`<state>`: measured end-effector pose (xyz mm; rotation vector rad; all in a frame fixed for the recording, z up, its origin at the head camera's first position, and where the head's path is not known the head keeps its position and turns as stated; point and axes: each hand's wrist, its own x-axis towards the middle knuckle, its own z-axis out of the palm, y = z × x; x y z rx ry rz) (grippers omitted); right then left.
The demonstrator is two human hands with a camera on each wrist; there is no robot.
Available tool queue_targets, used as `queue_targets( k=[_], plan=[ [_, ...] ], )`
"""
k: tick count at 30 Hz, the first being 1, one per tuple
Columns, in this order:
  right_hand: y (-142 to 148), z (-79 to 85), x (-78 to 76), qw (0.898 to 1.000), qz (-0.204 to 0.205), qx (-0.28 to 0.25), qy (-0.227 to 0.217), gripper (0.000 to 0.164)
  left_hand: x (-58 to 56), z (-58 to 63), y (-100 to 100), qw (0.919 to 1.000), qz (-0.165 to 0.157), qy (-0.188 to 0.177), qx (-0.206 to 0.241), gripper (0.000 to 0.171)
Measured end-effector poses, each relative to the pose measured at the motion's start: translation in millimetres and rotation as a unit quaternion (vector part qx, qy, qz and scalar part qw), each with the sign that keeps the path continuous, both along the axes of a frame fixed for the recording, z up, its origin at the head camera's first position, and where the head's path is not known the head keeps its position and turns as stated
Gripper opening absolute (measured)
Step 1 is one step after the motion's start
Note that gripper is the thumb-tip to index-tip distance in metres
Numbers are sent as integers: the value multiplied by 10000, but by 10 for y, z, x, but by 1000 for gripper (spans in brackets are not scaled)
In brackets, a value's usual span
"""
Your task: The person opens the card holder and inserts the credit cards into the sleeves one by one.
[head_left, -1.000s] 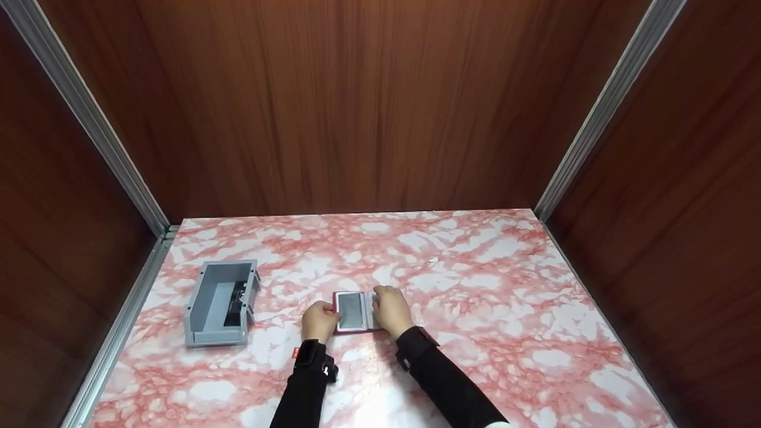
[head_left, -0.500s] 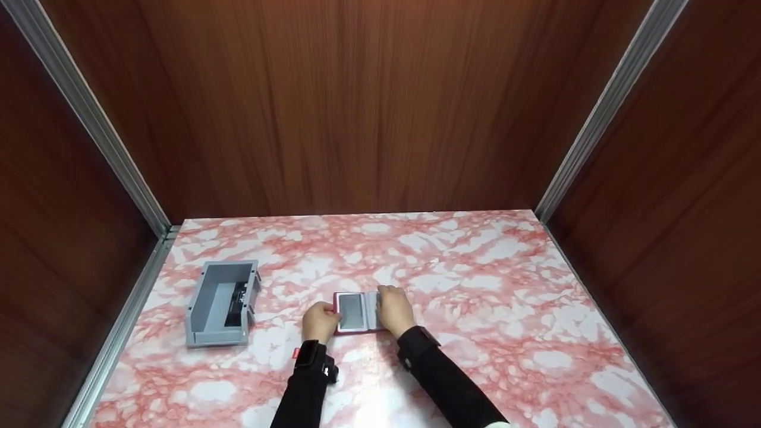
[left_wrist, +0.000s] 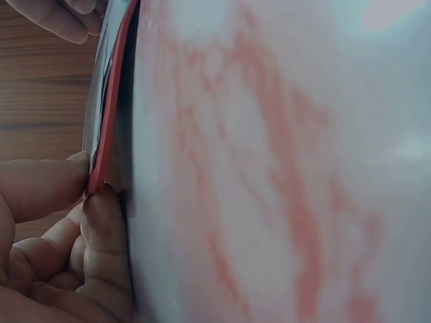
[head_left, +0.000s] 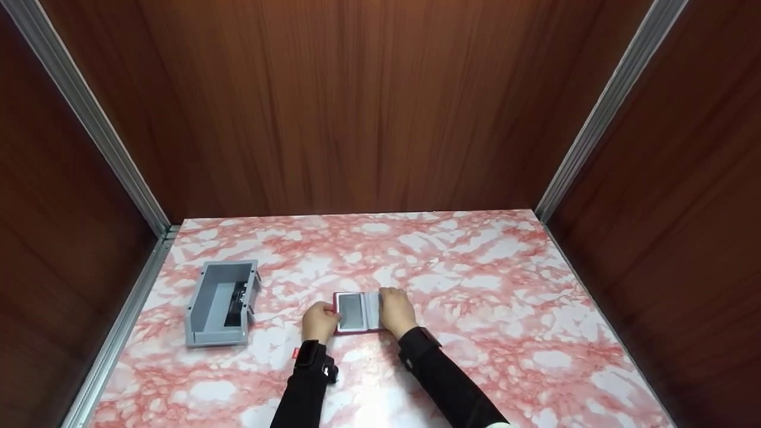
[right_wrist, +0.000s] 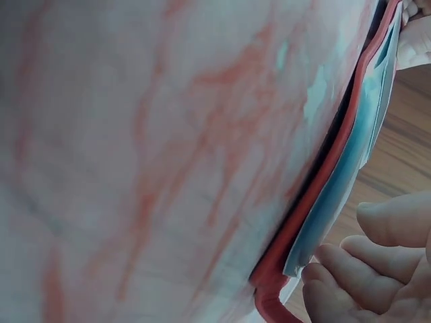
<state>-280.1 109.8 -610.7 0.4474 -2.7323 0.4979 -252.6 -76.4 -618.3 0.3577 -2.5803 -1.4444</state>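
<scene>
A red card holder [head_left: 352,312] lies opened flat on the table, its clear plastic sleeves facing up. My left hand [head_left: 318,323] pinches its left edge; in the left wrist view the thumb [left_wrist: 50,182] is above the red cover [left_wrist: 111,101] and a finger beneath. Over the right half lies my right hand [head_left: 397,312], hiding part of the sleeves. The right wrist view has its fingers loosely bent, fingertips [right_wrist: 316,286] at the edge of the bluish sleeves [right_wrist: 330,208], the thumb [right_wrist: 394,219] apart from them.
On the left stands a grey plastic bin [head_left: 216,339] with a black object [head_left: 236,306] inside, its kind unclear. A small red piece [head_left: 295,353] shows beside the left wrist. Brown wood-grain panels [head_left: 357,107] enclose the red-and-white marbled table [head_left: 487,356].
My right hand has shifted slightly to the right, uncovering more of the right-hand sleeves. The left hand keeps its pinch in the same place.
</scene>
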Motion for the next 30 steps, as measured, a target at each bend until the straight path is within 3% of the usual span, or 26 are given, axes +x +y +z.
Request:
queue_targets(
  k=[21,30],
  plan=[
    [17,56,43,9997,22,87,-232,23,-8,-23,-12,10000,-55,74,-36,19],
    [6,60,40,9997,112,156,-165,14,-11,-30,-8,10000,-58,76,-12,19]
  ],
)
